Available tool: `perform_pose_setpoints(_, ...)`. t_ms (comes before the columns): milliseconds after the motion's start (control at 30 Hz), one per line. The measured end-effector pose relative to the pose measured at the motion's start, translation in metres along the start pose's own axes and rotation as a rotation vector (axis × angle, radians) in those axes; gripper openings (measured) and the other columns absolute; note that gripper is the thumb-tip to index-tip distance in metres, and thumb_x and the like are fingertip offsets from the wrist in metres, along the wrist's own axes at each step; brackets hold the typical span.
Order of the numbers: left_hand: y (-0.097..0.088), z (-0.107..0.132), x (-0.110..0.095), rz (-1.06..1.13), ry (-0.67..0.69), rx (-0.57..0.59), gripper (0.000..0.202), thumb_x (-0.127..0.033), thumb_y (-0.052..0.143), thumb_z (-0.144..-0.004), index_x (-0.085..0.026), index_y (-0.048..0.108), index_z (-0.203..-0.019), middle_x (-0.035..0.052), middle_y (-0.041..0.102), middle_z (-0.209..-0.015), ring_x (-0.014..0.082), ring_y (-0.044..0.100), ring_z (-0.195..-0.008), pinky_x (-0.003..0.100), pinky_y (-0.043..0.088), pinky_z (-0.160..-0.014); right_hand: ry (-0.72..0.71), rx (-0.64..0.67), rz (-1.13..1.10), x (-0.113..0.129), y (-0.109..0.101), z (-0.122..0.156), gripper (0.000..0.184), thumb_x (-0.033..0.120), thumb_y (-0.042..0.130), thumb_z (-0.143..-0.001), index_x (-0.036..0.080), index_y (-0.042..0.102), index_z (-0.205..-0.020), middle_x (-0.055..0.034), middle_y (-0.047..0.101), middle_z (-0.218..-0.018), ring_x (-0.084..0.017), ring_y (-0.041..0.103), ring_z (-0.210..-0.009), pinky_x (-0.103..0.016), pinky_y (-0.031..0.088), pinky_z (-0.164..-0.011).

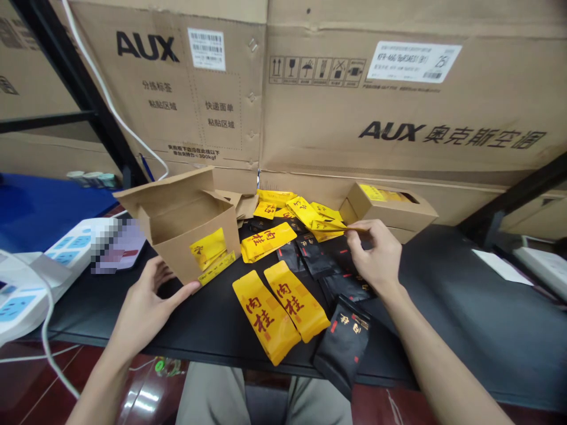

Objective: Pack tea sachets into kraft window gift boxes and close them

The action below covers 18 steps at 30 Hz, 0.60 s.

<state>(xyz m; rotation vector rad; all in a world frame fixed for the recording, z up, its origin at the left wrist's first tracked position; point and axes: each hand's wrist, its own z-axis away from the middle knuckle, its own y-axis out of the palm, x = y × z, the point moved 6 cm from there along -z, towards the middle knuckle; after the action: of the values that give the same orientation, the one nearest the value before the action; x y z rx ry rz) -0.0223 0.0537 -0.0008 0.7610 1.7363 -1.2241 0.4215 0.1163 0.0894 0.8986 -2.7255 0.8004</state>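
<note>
My right hand (374,254) is closed on a yellow sachet (330,225), pinching its edge – my left hand (142,307) lies open against the kraft carton (177,260) (flaps up).

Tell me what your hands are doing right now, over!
Left hand open, fingertip at corner of open cardboard box. Right hand pinching yellow sachet. Black sachets lying just below right hand.

Beyond the left hand (140,307), a matt brown corrugated-cardboard carton (175,251) with rough cut edges. Between the hands, glossy yellow plastic-film sachets (266,316) and less shiny black film sachets (342,348). Under the right hand (376,258), a smooth, matt black tabletop (447,307).
</note>
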Motion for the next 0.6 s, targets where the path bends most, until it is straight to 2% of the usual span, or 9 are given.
perform_pose_setpoints(333,-0.0001,0.0003,-0.0003,0.014,-0.020,0.002,0.075,-0.060,0.088,-0.069,-0.029,0.056,-0.129,0.0102,0.074,-0.135,0.0360,0.072,-0.126,0.060,0.053,-0.117,-0.020,-0.017,0.030,0.0010,-0.0004,0.0000,0.006,0.023,0.064,-0.091,0.021,0.068,-0.087,-0.0043,0.074,-0.086,-0.018,0.071,-0.074,-0.031,0.059,-0.069)
perform_pose_setpoints(600,0.0012,0.0001,0.0016,0.013,-0.008,0.020,0.074,-0.060,0.086,-0.072,-0.029,0.054,-0.131,0.0113,0.073,-0.137,0.0361,0.071,-0.128,0.060,0.053,-0.118,0.025,0.004,0.027,-0.0014,0.0002,-0.0004,0.009,0.027,0.062,-0.092,0.022,0.067,-0.086,-0.0045,0.074,-0.084,-0.018,0.069,-0.073,-0.032,0.058,-0.069)
